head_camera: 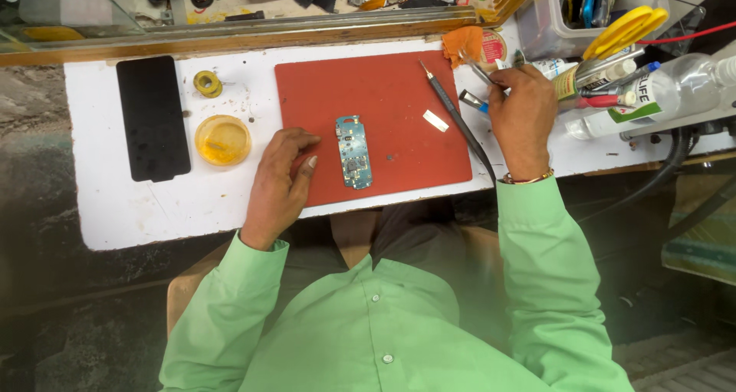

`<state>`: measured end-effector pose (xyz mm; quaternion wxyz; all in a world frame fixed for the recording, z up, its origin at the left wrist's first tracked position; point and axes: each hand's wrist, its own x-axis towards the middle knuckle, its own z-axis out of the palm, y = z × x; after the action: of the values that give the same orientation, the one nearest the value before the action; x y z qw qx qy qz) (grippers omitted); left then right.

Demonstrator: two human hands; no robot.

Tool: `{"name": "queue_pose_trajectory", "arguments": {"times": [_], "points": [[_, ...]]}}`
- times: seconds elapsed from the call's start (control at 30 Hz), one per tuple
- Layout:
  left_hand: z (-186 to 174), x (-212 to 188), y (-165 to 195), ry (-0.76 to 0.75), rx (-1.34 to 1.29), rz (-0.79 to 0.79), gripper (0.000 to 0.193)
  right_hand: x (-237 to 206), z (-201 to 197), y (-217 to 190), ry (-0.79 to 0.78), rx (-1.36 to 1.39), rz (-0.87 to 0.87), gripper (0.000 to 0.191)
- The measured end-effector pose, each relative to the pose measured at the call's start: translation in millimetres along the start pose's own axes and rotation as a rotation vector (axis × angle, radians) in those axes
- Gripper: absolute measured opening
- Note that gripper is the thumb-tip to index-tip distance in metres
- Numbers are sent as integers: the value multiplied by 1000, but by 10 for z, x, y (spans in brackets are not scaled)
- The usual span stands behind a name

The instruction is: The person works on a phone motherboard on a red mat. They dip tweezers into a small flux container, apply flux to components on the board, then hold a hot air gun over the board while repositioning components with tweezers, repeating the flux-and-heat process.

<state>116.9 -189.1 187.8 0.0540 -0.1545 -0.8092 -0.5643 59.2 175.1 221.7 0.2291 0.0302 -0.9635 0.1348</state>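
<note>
While it lies flat on the red mat [383,85], the small blue circuit board [353,151] shows green-blue plating and tiny metal parts; the left hand [281,179] rests just beside it, fingers loosely spread, holding nothing. The right hand [523,116] grips tweezers [477,71] above the white surface [138,208].

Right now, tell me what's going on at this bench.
A person in a green shirt sits at a white board with a red mat on it. The left hand rests on the mat's edge beside a small blue circuit board. The right hand is over by the mat's right edge, holding thin tools. A soldering iron lies on the mat.
</note>
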Motion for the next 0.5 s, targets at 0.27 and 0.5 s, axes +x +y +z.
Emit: {"name": "queue_pose_trajectory", "arguments": {"times": [0.27, 0.5], "points": [[95, 82, 9, 4, 9, 0, 22, -249, -14, -194, -12, 38, 61, 15], [526, 188, 101, 3, 3, 25, 21, -631, -161, -59, 27, 6, 27, 20]]}}
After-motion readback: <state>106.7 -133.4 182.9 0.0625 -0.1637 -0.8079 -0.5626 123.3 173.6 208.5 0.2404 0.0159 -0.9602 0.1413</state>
